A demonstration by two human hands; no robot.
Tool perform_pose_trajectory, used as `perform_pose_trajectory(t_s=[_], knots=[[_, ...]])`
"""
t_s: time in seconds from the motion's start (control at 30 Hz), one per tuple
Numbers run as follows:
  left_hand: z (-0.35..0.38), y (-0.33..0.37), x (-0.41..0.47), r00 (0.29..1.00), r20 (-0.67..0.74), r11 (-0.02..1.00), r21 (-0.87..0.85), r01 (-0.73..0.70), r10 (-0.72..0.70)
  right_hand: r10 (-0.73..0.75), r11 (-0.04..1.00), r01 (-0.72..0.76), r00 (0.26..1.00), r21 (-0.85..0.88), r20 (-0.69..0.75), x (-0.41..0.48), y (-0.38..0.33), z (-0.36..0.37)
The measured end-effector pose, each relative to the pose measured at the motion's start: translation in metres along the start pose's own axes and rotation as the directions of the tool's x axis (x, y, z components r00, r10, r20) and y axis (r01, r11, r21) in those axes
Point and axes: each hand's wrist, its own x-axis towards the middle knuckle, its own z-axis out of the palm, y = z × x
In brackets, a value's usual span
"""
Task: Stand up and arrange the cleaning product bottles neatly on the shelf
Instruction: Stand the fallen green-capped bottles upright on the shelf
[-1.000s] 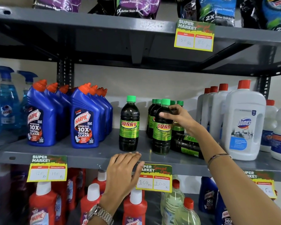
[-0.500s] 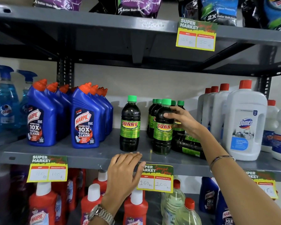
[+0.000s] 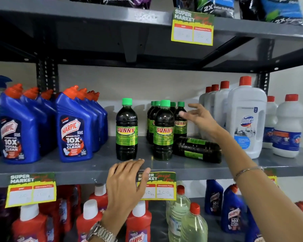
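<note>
Dark Sunny bottles with green caps stand mid-shelf on the grey shelf (image 3: 77,169). One stands alone (image 3: 126,131). To its right is a cluster of several with a front bottle (image 3: 163,133) and a rear right bottle (image 3: 180,123). One more Sunny bottle (image 3: 198,149) lies on its side behind and right of the cluster. My right hand (image 3: 201,119) hovers beside the rear right bottle, fingers spread, holding nothing; a fingertip is at its shoulder. My left hand (image 3: 126,182) rests flat on the shelf's front edge, below the lone bottle.
Blue Harpic bottles (image 3: 72,128) stand in rows on the left. White Domex bottles (image 3: 247,119) stand close on the right, just past the lying bottle. A price tag (image 3: 164,187) hangs on the edge by my left hand. Red bottles (image 3: 89,220) fill the shelf below.
My right hand has let go of the front bottle in the cluster and moved right and back with its fingers spread. My left hand has stayed on the shelf edge.
</note>
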Motion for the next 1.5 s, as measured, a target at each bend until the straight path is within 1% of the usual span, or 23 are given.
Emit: perform_pose_trajectory(t_s=[0.07, 0.13, 0.17, 0.2, 0.23, 0.3, 0.4, 0.53, 0.57, 0.63, 0.67, 0.73, 0.77, 0.83, 0.9, 1.03, 1.2, 1.27, 1.3, 1.33, 1.4, 1.47, 1.5], knots=[[0.004, 0.018, 0.005, 0.996, -0.036, 0.994, -0.069, -0.088, 0.086, 0.080, 0.971, -0.049, 0.989, -0.233, 0.126, -0.002, 0.014, -0.013], [0.013, 0.040, 0.009, 0.989, -0.004, 0.983, -0.111, -0.146, 0.146, 0.257, 0.869, -0.109, 0.933, -0.483, 0.251, -0.005, 0.025, -0.018], [0.019, 0.049, 0.012, 0.987, 0.034, 0.982, -0.113, -0.150, 0.155, 0.328, 0.814, -0.119, 0.902, -0.569, 0.280, -0.006, 0.028, -0.020], [0.025, 0.055, 0.013, 0.986, 0.070, 0.984, -0.099, -0.146, 0.154, 0.368, 0.785, -0.129, 0.884, -0.606, 0.288, -0.005, 0.030, -0.021], [0.031, 0.059, 0.013, 0.985, 0.098, 0.988, -0.076, -0.137, 0.144, 0.382, 0.785, -0.140, 0.877, -0.604, 0.293, -0.003, 0.033, -0.021], [0.040, 0.063, 0.012, 0.988, 0.106, 0.993, -0.040, -0.111, 0.115, 0.376, 0.815, -0.154, 0.874, -0.559, 0.308, 0.000, 0.036, -0.024], [0.046, 0.063, 0.010, 0.992, 0.046, 0.993, -0.003, -0.114, 0.114, 0.362, 0.883, -0.221, 0.882, -0.414, 0.302, 0.000, 0.040, -0.025], [0.051, 0.062, 0.009, 0.992, -0.001, 0.991, 0.043, -0.125, 0.125, 0.312, 0.937, -0.256, 0.918, -0.236, 0.243, -0.002, 0.044, -0.026], [0.051, 0.061, 0.008, 0.993, -0.012, 0.992, 0.041, -0.121, 0.121, 0.290, 0.945, -0.248, 0.935, -0.211, 0.202, -0.001, 0.046, -0.024], [0.052, 0.064, 0.008, 0.993, -0.031, 0.992, 0.040, -0.116, 0.117, 0.226, 0.955, -0.211, 0.973, -0.208, 0.051, -0.004, 0.051, -0.020], [0.051, 0.062, 0.008, 0.992, -0.035, 0.992, 0.040, -0.116, 0.118, 0.201, 0.958, -0.205, 0.979, -0.199, -0.041, -0.006, 0.052, -0.015], [0.050, 0.063, 0.009, 0.992, -0.041, 0.992, 0.046, -0.119, 0.121, 0.150, 0.977, -0.173, 0.973, -0.121, -0.176, -0.013, 0.054, -0.009], [0.049, 0.062, 0.009, 0.992, -0.037, 0.992, 0.047, -0.117, 0.119, 0.108, 0.989, -0.126, 0.969, -0.071, -0.222, -0.016, 0.055, -0.005], [0.048, 0.065, 0.009, 0.994, -0.022, 0.993, 0.049, -0.109, 0.110, 0.039, 0.999, -0.042, 0.960, -0.006, -0.276, -0.023, 0.057, -0.002], [0.047, 0.066, 0.008, 0.995, -0.003, 0.994, 0.042, -0.096, 0.097, 0.008, 0.998, 0.008, 0.954, 0.054, -0.301, -0.028, 0.059, 0.002], [0.046, 0.067, 0.009, 0.997, 0.015, 0.996, 0.036, -0.081, 0.080, -0.038, 0.995, 0.065, 0.939, 0.069, -0.343, -0.040, 0.062, 0.006], [0.045, 0.067, 0.009, 0.996, 0.000, 0.995, 0.035, -0.091, 0.091, -0.020, 0.998, 0.036, 0.953, 0.047, -0.301, -0.039, 0.055, -0.005], [0.046, 0.066, 0.009, 0.996, -0.003, 0.995, 0.040, -0.090, 0.090, -0.060, 0.996, 0.077, 0.942, 0.040, -0.330, -0.030, 0.044, -0.018], [0.046, 0.066, 0.009, 0.996, 0.000, 0.995, 0.044, -0.087, 0.087, -0.064, 0.993, 0.091, 0.949, 0.073, -0.309, -0.024, 0.038, -0.026], [0.046, 0.066, 0.008, 0.996, 0.007, 0.995, 0.043, -0.087, 0.087, -0.042, 0.987, 0.078, 0.968, 0.138, -0.249, -0.018, 0.032, -0.034], [0.045, 0.066, 0.007, 0.996, 0.021, 0.996, 0.030, -0.083, 0.082, 0.024, 0.970, -0.006, 0.997, 0.242, -0.069, -0.007, 0.023, -0.045], [0.043, 0.066, 0.008, 0.997, 0.039, 0.997, 0.021, -0.073, 0.072, 0.047, 0.961, -0.071, 0.994, 0.268, 0.094, 0.000, 0.017, -0.050], [0.042, 0.066, 0.008, 0.996, 0.050, 0.997, 0.021, -0.068, 0.067, 0.045, 0.964, -0.086, 0.985, 0.250, 0.164, 0.003, 0.015, -0.051]])
